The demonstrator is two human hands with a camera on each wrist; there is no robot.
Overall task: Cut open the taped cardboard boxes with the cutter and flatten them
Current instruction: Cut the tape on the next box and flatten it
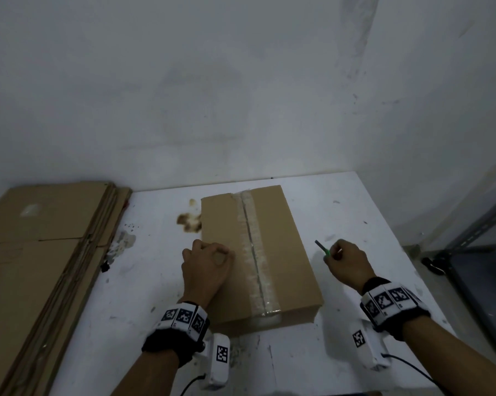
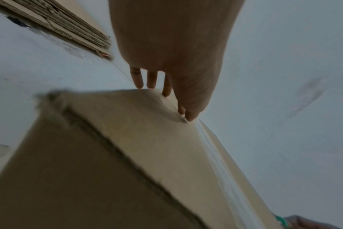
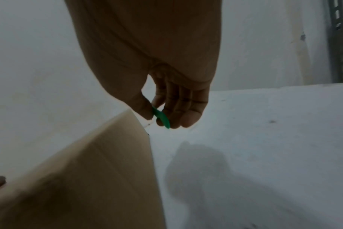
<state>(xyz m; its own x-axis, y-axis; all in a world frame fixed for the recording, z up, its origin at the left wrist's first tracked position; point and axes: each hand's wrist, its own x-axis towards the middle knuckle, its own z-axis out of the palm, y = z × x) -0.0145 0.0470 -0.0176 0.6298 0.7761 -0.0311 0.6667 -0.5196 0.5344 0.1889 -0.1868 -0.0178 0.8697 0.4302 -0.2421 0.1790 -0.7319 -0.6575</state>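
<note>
A: The taped cardboard box (image 1: pixel 255 258) is seen mid-table (image 1: pixel 355 212) from the head, its tape seam slit; fingertips (image 2: pixel 139 80) of the left hand (image 1: pixel 205 267) are pressed on its top.

B: The cutter (image 3: pixel 161 117) is pinched by the right hand (image 1: pixel 345 264) beside the box. Its blade is hard to make out. Flattened cardboard (image 1: pixel 41 238) is cut off left.

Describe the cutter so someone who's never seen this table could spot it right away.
Start at the white table, then find the taped cardboard box in its middle. Just right of the box, the right hand pinches the cutter: a thin stick with a green handle, the only green thing there.
</note>
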